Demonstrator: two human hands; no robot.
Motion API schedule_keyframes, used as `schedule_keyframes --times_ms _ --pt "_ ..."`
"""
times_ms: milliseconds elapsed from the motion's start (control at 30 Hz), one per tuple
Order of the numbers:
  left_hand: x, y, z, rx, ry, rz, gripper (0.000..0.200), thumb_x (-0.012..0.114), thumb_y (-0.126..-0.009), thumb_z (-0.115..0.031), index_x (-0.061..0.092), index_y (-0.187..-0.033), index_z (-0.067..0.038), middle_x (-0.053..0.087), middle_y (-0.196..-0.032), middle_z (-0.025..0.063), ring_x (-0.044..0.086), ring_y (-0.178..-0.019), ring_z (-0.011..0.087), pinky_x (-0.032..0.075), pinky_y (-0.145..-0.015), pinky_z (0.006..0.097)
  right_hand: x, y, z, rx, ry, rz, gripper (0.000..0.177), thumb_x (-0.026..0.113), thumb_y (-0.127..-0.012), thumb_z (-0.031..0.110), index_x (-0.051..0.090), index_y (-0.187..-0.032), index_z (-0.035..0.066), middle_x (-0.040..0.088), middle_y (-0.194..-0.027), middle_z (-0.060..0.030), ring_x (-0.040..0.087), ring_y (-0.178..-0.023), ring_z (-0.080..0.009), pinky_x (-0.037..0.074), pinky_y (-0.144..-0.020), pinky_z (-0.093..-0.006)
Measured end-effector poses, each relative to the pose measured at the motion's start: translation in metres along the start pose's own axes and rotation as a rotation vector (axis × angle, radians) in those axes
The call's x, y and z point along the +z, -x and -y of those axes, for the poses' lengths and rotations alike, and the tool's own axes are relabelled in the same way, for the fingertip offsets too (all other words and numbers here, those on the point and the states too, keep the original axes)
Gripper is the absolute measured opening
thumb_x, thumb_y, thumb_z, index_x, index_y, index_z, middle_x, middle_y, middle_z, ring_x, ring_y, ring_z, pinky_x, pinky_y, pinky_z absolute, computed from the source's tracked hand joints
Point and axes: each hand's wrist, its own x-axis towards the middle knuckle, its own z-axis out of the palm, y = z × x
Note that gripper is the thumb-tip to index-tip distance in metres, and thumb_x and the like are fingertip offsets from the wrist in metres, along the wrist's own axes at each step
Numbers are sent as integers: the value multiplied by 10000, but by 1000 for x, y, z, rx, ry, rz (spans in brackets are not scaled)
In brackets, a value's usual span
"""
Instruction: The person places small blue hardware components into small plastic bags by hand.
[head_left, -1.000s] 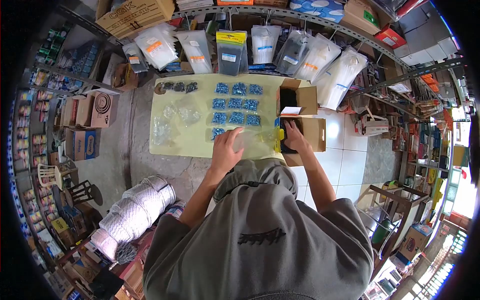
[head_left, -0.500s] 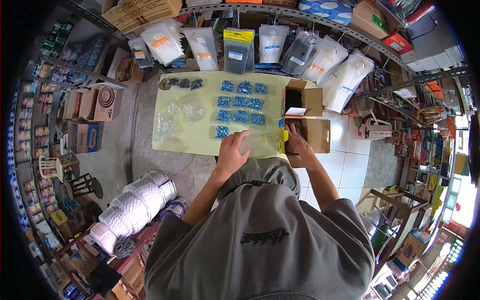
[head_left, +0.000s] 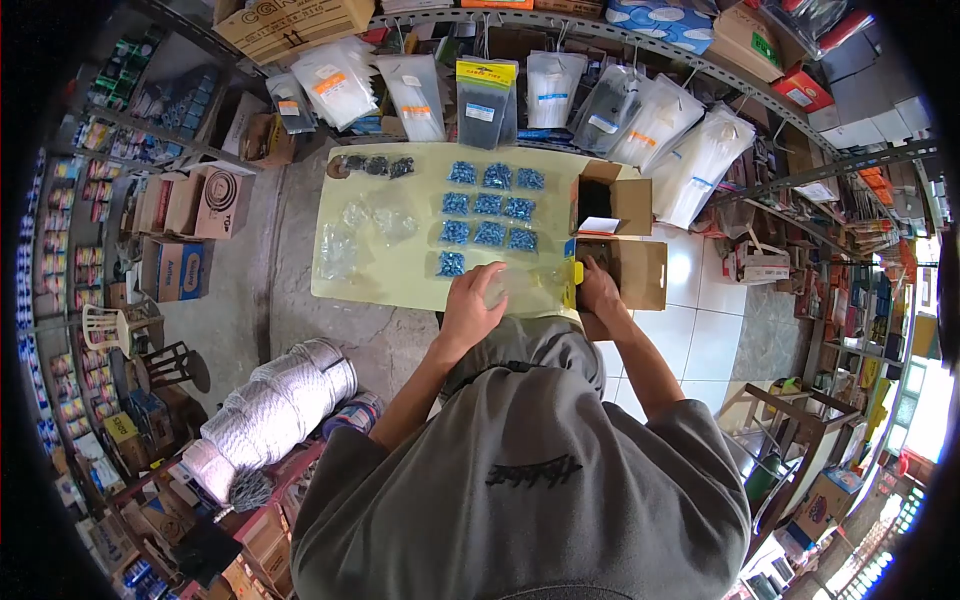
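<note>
My left hand (head_left: 471, 301) grips a clear plastic bag (head_left: 512, 285) at the near edge of a pale yellow table (head_left: 400, 285). My right hand (head_left: 598, 287) reaches into an open cardboard box (head_left: 640, 272) at the table's right side; what its fingers hold is hidden. On the table lie several small bags of blue parts (head_left: 487, 205) in rows, several empty clear bags (head_left: 355, 232) to the left, and three bags of dark parts (head_left: 375, 166) at the far left corner.
A second open cardboard box (head_left: 612, 200) stands behind the first. Shelves with hanging bags of cable ties (head_left: 486, 100) run behind the table. A roll of white rope (head_left: 270, 410) lies on the floor at left, near cardboard boxes (head_left: 195, 235) and a wooden stool (head_left: 170, 368).
My left hand has drawn the clear bag a little toward the table's near edge. My right hand stays at the box opening.
</note>
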Motion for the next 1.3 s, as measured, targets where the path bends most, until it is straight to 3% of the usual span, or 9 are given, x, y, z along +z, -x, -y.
schedule_keyframes --times_ms 100,400,533,600,800,933,1000,1033,1300 --pt "1 1 2 2 20 -7 491 703 -713 -62 551 -1178 -110 640 -943 89 604 -925 308 449 -841 408 11 -4 -6 231 -155 50 332 500 -863 109 568 -1184 61 557 -1215 -231 633 -973 -357 529 -855 -430" --pt "0 3 0 9 13 -9 467 702 -718 -60 558 -1161 -99 642 -931 95 614 -888 297 466 -808 403 -9 2 10 -98 150 69 270 523 -845 106 615 -1094 57 596 -1159 -191 653 -946 -322 553 -804 -407" --pt "5 4 0 27 24 -10 453 701 -721 -59 563 -1152 -92 639 -924 101 618 -861 294 472 -792 401 -42 7 32 64 -54 54 282 526 -838 92 625 -1100 67 598 -1174 -183 647 -970 -320 527 -875 -405" --pt "5 3 -1 26 31 -5 448 700 -722 -59 564 -1148 -86 637 -922 104 620 -853 294 474 -785 400 -82 14 60 284 -81 119 275 526 -851 142 639 -1095 87 611 -1172 -155 642 -1008 -287 416 -1029 -393" --pt "6 4 1 33 47 -30 430 695 -732 -65 569 -1143 -75 636 -924 111 624 -858 285 478 -775 397 -105 15 75 166 260 346 272 493 -879 194 665 -1081 134 646 -1153 -80 594 -1115 -172 192 -1154 -362" --pt "7 8 0 25 72 -10 443 700 -726 -73 564 -1148 -81 638 -938 109 617 -876 303 475 -783 402 -45 12 33 108 136 172 281 487 -881 186 662 -1088 110 650 -1145 -87 595 -1109 -197 220 -1147 -360" --pt "6 7 3 19 65 -16 462 703 -719 -75 556 -1156 -88 639 -953 109 610 -895 321 470 -791 411 -44 7 35 -82 297 101 264 495 -880 179 662 -1065 91 649 -1115 -125 622 -1045 -256 372 -1060 -373" --pt "6 7 3 22 86 -20 458 704 -719 -77 558 -1153 -85 640 -940 111 611 -889 320 475 -780 410 -63 10 51 166 -69 19 252 529 -861 151 648 -1070 75 639 -1084 -176 631 -975 -331 499 -892 -401" --pt "6 8 5 21 115 -13 446 693 -729 -70 554 -1153 -55 640 -925 121 617 -891 318 484 -772 401 -157 36 103 -111 -588 -240 245 614 -801 122 647 -1035 58 625 -1037 -236 620 -933 -383 514 -794 -408"
